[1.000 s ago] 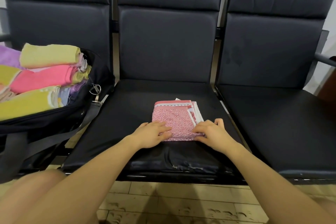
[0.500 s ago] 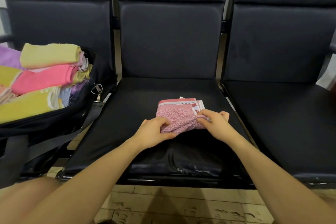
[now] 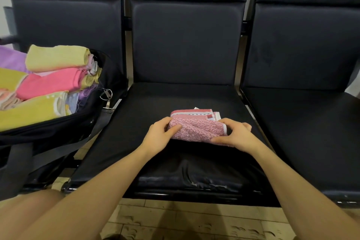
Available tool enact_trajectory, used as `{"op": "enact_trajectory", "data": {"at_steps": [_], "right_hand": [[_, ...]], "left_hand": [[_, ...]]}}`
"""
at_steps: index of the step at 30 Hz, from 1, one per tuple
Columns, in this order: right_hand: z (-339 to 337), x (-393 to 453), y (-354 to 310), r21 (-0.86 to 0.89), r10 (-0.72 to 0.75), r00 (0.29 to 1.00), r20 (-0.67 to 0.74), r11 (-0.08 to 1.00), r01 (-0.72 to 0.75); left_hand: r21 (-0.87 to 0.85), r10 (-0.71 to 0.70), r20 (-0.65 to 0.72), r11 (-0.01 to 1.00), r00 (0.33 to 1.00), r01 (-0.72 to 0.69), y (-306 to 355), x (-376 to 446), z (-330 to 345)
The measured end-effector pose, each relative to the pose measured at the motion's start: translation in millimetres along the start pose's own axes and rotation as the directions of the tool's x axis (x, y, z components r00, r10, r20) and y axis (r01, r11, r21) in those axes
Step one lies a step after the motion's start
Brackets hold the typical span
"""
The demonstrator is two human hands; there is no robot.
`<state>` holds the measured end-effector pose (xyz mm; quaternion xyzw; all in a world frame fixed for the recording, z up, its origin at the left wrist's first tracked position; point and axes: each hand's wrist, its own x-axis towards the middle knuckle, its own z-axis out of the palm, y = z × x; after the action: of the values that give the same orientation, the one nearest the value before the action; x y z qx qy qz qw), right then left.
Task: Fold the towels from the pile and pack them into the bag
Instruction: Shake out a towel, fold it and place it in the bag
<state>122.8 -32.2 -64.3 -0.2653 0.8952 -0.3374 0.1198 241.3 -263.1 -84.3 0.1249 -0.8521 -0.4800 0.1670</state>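
A: Head view: a second ago the pink towel (image 3: 196, 129) lay flat on the middle seat (image 3: 175, 99) with both palms pressing its near edge. Now that edge is lifted off the cushion and the cloth bulges between the hands.

B: So the pressing is over?

A: I judge so. The left hand (image 3: 158, 136) has its fingers curled under the towel's left end with the thumb on top; the right hand (image 3: 236, 134) is grasping the right end the same way, thumb along the near edge. The fold looks finished, and this reads as the pick-up for packing.

B: Where does it sit exactly?

A: Just right of the seat's centre, nearer the front edge than the backrest. The far edge looks to be touching the cushion; I cannot tell for sure.

B: And the bag?

A: The black bag (image 3: 58, 128) is on the left seat, open, its near wall sagging. Folded towels (image 3: 48, 84) in yellow, hot pink and lilac are stacked in it and rise above the rim. A metal zip ring (image 3: 106, 94) hangs at its right end.

B: Materials?

A: The pink towel is nubbly terry, a thick soft rectangle with a woven red-and-white border band along the far side. The seat is smooth, shiny black padding, creased at the front.
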Motion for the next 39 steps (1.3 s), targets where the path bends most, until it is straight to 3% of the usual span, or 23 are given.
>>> {"op": "enact_trajectory", "data": {"at_steps": [3, 6, 8, 13, 16, 20, 23, 26, 32, 39], "right_hand": [[3.7, 7.7, 2.5, 0.068, -0.027, 1.0, -0.012, 0.997, 0.028], [13.7, 17.4, -5.2, 0.286, -0.031, 0.98, -0.196, 0.954, 0.088], [18.5, 25.7, -15.2, 0.309, -0.003, 0.946, -0.323, 0.945, 0.109], [27.9, 57.7, -36.8, 0.152, 0.017, 0.885, -0.466, 0.987, 0.061], [33.7, 76.5, -41.9, -0.055, 0.009, 0.871, -0.491, 0.998, -0.041], [48.2, 95.0, -31.4, -0.294, 0.005, 0.84, -0.543, 0.936, -0.196], [56.1, 95.3, -21.3, -0.317, 0.031, 0.798, -0.602, 0.908, -0.274], [59.3, 88.4, -16.6, -0.323, 0.128, 0.83, -0.543, 0.88, -0.347], [65.7, 81.4, -21.1, -0.403, 0.127, 0.841, -0.525, 0.834, -0.377], [70.3, 68.1, -33.1, -0.369, 0.132, 0.869, -0.476, 0.868, -0.334]], "left_hand": [[0.016, -0.001, -0.06, 1.0, 0.998, 0.002, -0.3, 2.2, 1.9], [0.15, 0.008, -0.061, 0.989, 0.998, 0.002, -1.8, 13.1, -0.5], [0.171, -0.008, -0.06, 0.985, 0.998, 0.019, 2.2, 23.2, -4.8], [0.355, -0.104, -0.164, 0.922, 0.981, 0.157, 5.9, 51.2, -1.1], [0.418, -0.158, -0.241, 0.873, 0.957, 0.25, 1.1, 68.0, 9.8], [0.49, -0.287, -0.283, 0.777, 0.915, 0.396, -6.7, 79.4, 23.3], [0.565, -0.292, -0.323, 0.704, 0.9, 0.43, -11.1, 82.4, 31.2], [0.641, -0.246, -0.313, 0.658, 0.917, 0.395, -10.8, 81.8, 36.6], [0.742, -0.125, -0.328, 0.579, 0.936, 0.337, -5.8, 70.4, 43.5], [0.706, -0.104, -0.351, 0.624, 0.931, 0.336, -3.1, 58.9, 46.0]]}}
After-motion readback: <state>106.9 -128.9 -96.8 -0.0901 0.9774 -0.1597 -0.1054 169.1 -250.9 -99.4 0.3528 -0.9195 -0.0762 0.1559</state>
